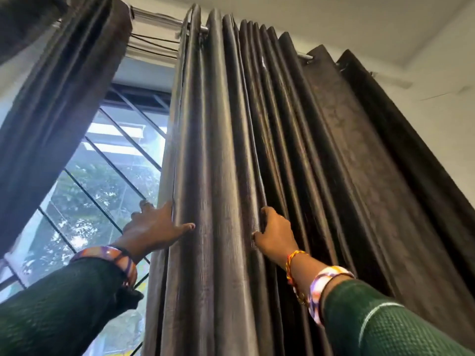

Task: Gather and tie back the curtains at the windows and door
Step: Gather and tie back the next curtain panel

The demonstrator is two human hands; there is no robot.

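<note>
curtain (231,163) hangs pleated from rod (203,28), folds' long axis vertical, right of window (102,181) | left hand (151,227) spread flat on its window-side edge, clamping nothing | right hand (275,232) curled, grip pinched on a mid-panel pleat | I judge loose folds lie rightward, nearer the right hand

My left hand (151,227) had its fingers (144,205) partly tucked behind the curtain (231,176) edge, and my right hand (275,232) buried its fingertips in a fold. The curtain's bottom ran off at 6 o'clock. The second curtain (51,86) was cut off at 10 o'clock. The rod (203,29) mostly hid behind pleats.
</note>
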